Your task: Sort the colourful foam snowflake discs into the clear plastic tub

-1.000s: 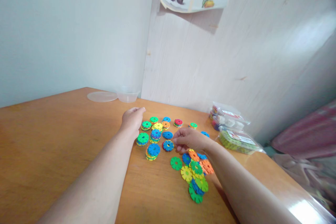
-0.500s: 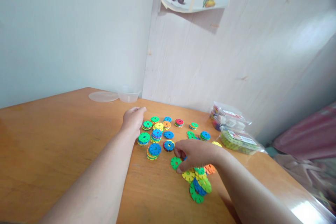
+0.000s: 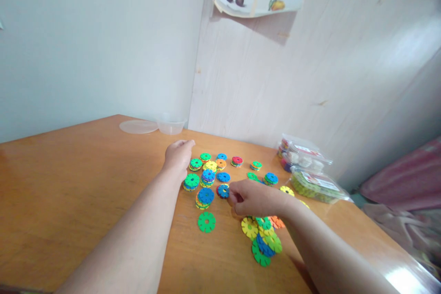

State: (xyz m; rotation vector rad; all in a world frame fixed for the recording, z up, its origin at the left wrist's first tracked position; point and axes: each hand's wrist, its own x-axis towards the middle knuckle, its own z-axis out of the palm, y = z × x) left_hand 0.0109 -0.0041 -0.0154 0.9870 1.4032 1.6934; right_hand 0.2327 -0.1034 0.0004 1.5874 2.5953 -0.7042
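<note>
Small stacks of colourful notched plastic discs (image 3: 206, 177) stand in rows on the wooden table (image 3: 69, 193). My left hand (image 3: 179, 158) rests on the table at the left edge of these stacks, fingers curled in, beside a green-topped stack (image 3: 196, 163). My right hand (image 3: 253, 197) is closed in a pinch, fingertips right next to a blue-topped stack (image 3: 223, 190); what it pinches is hidden. A single green disc (image 3: 206, 222) lies flat by itself in front of the stacks. A loose heap of discs (image 3: 263, 239) lies under and before my right wrist.
Clear plastic boxes of small pieces (image 3: 312, 179) sit at the right near the wall. A clear lid (image 3: 138, 127) and a small clear tub (image 3: 171, 125) stand at the table's far corner. The table's right edge runs close to my right arm.
My right hand went down to the loose heap, then came back up to the blue-topped stack. One green disc has slid left out of the heap and lies alone. My left hand stayed put.
</note>
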